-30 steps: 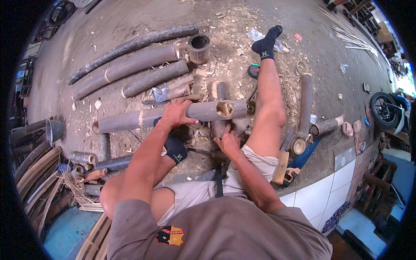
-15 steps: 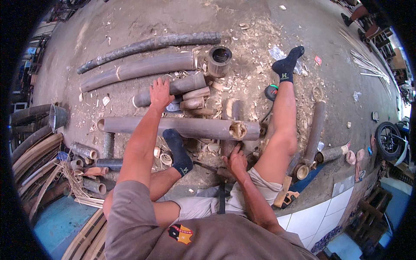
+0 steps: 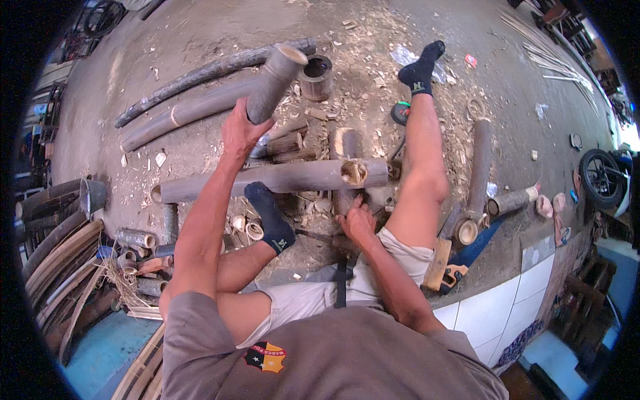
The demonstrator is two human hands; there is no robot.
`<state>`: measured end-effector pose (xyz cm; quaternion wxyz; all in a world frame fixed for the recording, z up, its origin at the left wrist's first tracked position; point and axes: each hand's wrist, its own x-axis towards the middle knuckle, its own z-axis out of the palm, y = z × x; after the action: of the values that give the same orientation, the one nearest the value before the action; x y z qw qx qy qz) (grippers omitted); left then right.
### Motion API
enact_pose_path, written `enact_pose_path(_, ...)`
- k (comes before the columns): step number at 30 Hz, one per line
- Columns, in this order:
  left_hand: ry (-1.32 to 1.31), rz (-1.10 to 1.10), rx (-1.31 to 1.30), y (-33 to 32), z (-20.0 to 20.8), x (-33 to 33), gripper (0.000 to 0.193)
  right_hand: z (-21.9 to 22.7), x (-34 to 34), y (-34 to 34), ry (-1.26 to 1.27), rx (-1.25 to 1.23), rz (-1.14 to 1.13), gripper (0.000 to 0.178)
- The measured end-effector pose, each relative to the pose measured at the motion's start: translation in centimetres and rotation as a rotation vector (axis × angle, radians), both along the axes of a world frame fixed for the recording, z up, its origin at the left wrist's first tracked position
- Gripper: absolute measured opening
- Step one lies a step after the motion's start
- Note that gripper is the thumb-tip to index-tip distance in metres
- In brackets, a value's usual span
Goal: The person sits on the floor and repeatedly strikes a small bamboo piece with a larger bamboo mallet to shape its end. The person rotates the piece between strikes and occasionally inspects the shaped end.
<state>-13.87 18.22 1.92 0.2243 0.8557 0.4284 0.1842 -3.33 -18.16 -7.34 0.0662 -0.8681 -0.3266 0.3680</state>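
Observation:
My left hand (image 3: 241, 132) is closed around the lower end of a short bamboo section (image 3: 279, 83), which it holds up at a tilt above the floor pieces. Below it lies a long bamboo pole (image 3: 267, 180) with a rough hole (image 3: 354, 173) cut near its right end. That pole rests across another bamboo piece (image 3: 345, 141). My right hand (image 3: 359, 221) lies against the near part of this crossing piece, fingers loosely stretched and nothing visible in them. Small split bamboo blocks (image 3: 287, 144) sit just beyond the pole.
Two long bamboo poles (image 3: 200, 113) and a short upright bamboo tube (image 3: 315, 80) lie farther out among wood chips. A handsaw (image 3: 473, 257) is beside my right thigh. Bamboo strips (image 3: 60, 257) are stacked at the left, and a motorcycle wheel (image 3: 599, 179) stands far right.
My left hand has picked up the short bamboo section from the floor beside the blocks and tilted it upward. My right hand has stayed by the crossing piece. The view has shifted slightly.

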Motion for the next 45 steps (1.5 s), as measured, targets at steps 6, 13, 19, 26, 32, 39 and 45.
enact_pose_path(6,-0.787,0.011,-0.454,-9.7,5.8,8.7,0.077,-1.6,0.2,-0.7,-0.012,0.012,0.001,0.101)
enact_pose_path(13,-0.907,0.01,-0.539,-17.7,4.2,11.0,0.082,-2.4,-0.2,-0.4,-0.015,-0.019,0.004,0.104)
enact_pose_path(19,-0.966,0.058,-0.563,-20.2,3.3,10.7,0.085,-2.9,0.4,-0.7,0.012,-0.003,-0.001,0.105)
enact_pose_path(26,-0.743,-0.038,-0.296,-23.2,3.4,11.2,0.085,-2.1,-0.1,-0.1,-0.003,-0.029,0.013,0.104)
enact_pose_path(32,-0.605,-0.247,-0.599,-19.7,4.5,10.3,0.078,-3.0,0.0,-0.7,-0.022,0.029,0.014,0.103)
enact_pose_path(39,-0.604,-0.225,-0.642,-20.6,6.3,10.1,0.079,0.9,0.4,-1.9,-0.053,0.218,0.08,0.088)
enact_pose_path(45,-0.812,-0.31,-0.623,-20.2,4.0,10.3,0.08,10.7,-1.2,-3.6,-0.057,0.55,0.215,0.069)
